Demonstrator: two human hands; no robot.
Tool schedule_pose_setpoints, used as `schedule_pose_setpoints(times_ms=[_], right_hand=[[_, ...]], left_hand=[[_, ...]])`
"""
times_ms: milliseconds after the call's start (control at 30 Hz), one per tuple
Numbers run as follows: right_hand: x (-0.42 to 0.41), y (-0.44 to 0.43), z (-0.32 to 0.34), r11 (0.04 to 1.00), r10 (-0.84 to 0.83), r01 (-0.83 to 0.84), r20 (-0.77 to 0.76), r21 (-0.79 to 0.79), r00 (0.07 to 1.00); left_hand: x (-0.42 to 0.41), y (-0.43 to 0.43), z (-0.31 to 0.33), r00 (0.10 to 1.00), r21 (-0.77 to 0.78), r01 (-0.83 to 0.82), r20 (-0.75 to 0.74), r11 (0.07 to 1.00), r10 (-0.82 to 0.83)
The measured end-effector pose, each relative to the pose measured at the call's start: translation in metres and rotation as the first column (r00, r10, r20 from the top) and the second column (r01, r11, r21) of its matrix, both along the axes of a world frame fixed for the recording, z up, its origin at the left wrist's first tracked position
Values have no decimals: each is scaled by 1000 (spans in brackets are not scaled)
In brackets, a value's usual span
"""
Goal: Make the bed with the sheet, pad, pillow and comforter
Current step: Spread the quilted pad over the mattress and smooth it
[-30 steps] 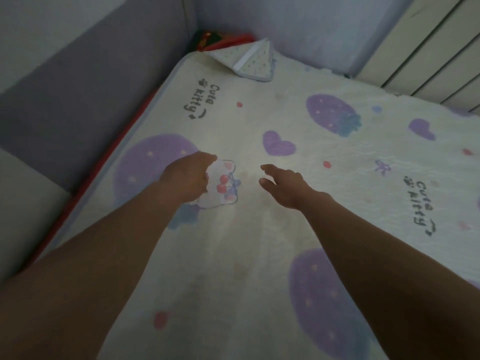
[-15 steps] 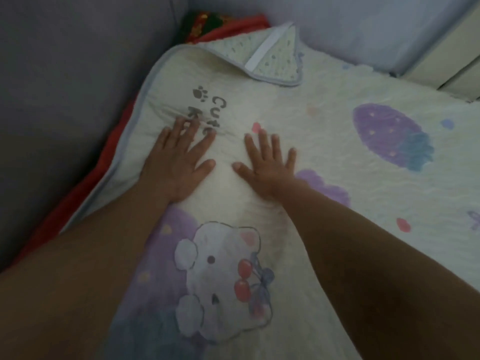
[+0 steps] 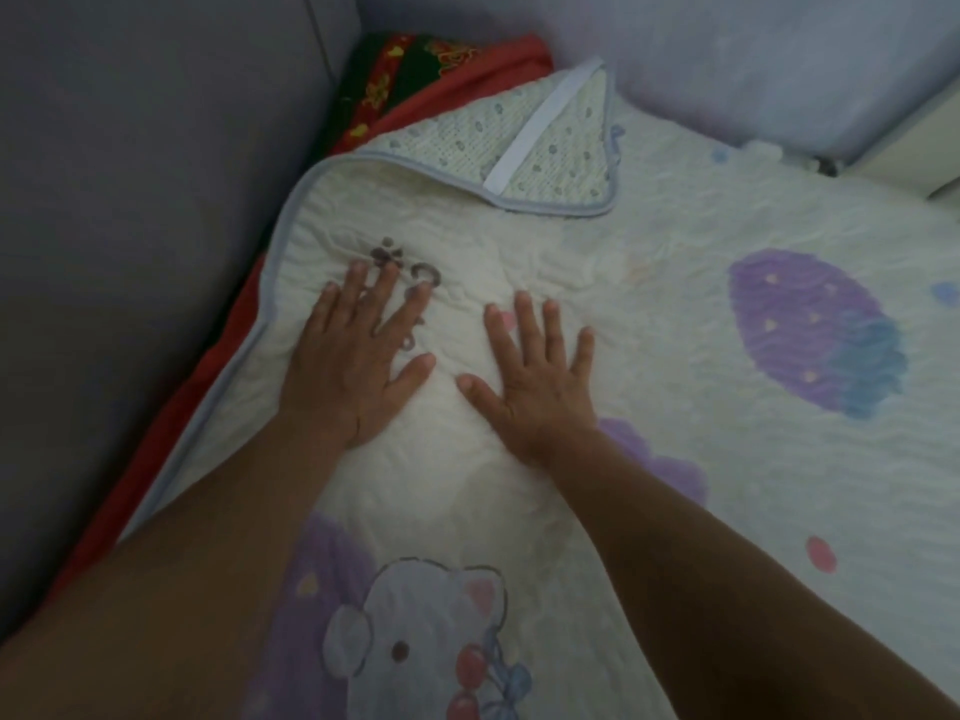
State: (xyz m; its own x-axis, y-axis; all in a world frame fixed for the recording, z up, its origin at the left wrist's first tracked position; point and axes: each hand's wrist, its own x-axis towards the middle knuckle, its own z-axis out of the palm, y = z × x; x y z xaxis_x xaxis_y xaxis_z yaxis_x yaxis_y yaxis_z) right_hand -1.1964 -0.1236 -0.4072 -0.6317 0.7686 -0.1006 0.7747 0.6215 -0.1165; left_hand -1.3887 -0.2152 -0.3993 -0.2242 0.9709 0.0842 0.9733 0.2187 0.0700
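1. Subject: cream quilted pad [image 3: 649, 356], printed with purple strawberries and a white kitten and bound in grey-blue piping. It lies spread over the bed, on a red sheet [image 3: 208, 387] that shows along its left edge beside the grey padded wall [image 3: 130, 200].
2. Left hand [image 3: 358, 371]: flat on the pad near its left edge, fingers straight and spread, holding nothing.
3. Right hand [image 3: 535, 381]: flat on the pad just right of the left hand, fingers likewise spread, holding nothing.
4. Defect: the pad's far-left dotted folded corner [image 3: 467, 142] is turned back on itself, underside up, with a white elastic strap [image 3: 540, 122] exposed.
5. Governing relation: the flap lies far of both hands and apart from them. Its crease runs roughly left to right, and its bound tip sits at the right end, straight beyond the right hand's fingertips.
6. Judgement: the right hand is better placed to take the tip, and the flap needs carrying far and left into the bed's corner.
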Motion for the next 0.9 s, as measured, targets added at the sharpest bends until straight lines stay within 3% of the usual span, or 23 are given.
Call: schedule_pose_setpoints(times_ms=[367, 467, 533, 600, 733, 900], right_hand=[[-8, 14, 18, 993, 54, -55, -13, -105, 998], [-41, 56, 47, 994, 56, -81, -293, -72, 954], [-75, 91, 70, 991, 119, -79, -453, 107, 883], [-113, 122, 90, 971, 202, -106, -504, 212, 840], [-176, 163, 112, 942, 327, -278, -337, 186, 883], [-192, 189, 114, 900, 419, -409, -37, 154, 907]], left_hand=[[-1, 4, 16, 996, -61, -79, 37, 995, 82], [1, 6, 21, 992, 4, -124, 34, 992, 124], [1, 7, 18, 992, 46, -126, 1, 991, 126], [2, 6, 15, 993, 57, -118, -17, 991, 119], [5, 3, 16, 991, 31, -132, -25, 991, 133], [2, 3, 16, 990, 17, -140, -24, 990, 140]])
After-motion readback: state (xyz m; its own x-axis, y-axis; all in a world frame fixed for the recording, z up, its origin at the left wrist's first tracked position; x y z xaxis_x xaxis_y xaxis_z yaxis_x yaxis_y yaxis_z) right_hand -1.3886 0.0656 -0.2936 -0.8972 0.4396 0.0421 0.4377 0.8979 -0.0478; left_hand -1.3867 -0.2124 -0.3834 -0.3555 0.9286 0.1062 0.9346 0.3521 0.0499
